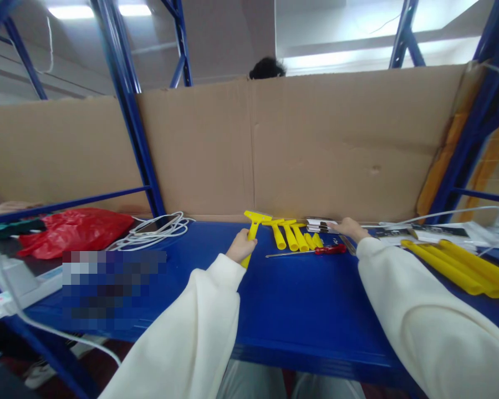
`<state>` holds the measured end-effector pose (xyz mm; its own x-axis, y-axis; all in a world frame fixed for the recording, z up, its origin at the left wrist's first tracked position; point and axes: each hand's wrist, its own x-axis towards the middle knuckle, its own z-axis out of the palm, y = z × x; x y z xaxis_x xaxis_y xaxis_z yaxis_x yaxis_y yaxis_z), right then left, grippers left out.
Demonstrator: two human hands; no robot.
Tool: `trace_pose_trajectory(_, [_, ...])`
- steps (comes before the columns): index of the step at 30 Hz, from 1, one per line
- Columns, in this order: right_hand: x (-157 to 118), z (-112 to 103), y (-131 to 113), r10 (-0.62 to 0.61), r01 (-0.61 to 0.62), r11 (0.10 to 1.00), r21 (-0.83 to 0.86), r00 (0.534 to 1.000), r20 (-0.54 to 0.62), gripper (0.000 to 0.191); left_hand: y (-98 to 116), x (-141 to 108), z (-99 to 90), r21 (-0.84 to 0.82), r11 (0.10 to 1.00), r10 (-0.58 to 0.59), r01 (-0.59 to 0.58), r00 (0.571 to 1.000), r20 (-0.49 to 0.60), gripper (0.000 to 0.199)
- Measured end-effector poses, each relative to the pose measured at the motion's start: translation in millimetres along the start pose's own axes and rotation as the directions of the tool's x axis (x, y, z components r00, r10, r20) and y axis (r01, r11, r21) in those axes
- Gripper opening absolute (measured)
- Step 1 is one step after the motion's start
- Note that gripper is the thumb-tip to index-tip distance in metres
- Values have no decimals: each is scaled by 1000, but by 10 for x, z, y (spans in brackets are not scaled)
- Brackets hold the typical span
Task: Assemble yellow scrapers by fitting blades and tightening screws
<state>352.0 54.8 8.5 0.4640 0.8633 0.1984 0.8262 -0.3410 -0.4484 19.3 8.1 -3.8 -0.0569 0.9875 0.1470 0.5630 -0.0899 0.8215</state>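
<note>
Two hands stretched out over the blue worktop [307,321] in the head view, and each had its own hazard. Centre of the frame, the left hand [239,247] had its fingers wrapped round the handle of a yellow scraper [253,227], blade end up and leaning right. A slack hold could have let that wide head swing, and close by, on its right, lay a row of more scrapers [279,237]: one knock and the neat line might have scattered!

Right of centre, the right hand [352,228] reached to a small stack of packets [317,224] at the foot of the cardboard wall [341,149]. Fingertips were right at the stack's edge, but how far open they were, or whether they gripped anything, could not be told. A clumsy pinch might have slid the packets apart.

Just below, a red-handled screwdriver [330,250] lay across the front, liable to roll if brushed, its thin shaft pointing left towards the other hand. A metal tool [348,245] sat right under the right wrist, ready to snag a cuff. Far right, long yellow pieces [449,269] lay beside the right sleeve [416,299], where a careless elbow could have shoved them.
</note>
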Motion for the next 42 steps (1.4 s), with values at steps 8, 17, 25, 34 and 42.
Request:
trace_pose_trajectory(8, [-56, 158, -205, 35, -40, 989, -142, 999, -41, 54, -37, -8, 11, -97, 995, -15, 16, 1000, 10, 20])
trace_pose_trajectory(17, [-2, 46, -196, -4, 84, 961, 265, 957, -291, 56, 52, -44, 20, -323, 940, -97, 109, 994, 53, 19])
trace_pose_trajectory(25, [-424, -30, -529, 41, 213, 692, 690, 942, -332, 48, 271, 17, 89, -666, 694, -282, 273, 955, 98, 19])
trace_pose_trajectory(34, [-1190, 43, -608, -206, 181, 675, 715, 977, -53, 51, 299, 9, 335, -846, 497, -236, 194, 968, 83, 34])
trace_pose_trajectory(42, [-1341, 52, -363, -483, 418, 686, 595, 874, -57, 56, 197, -119, 264, -877, 456, -194, 154, 978, 71, 14])
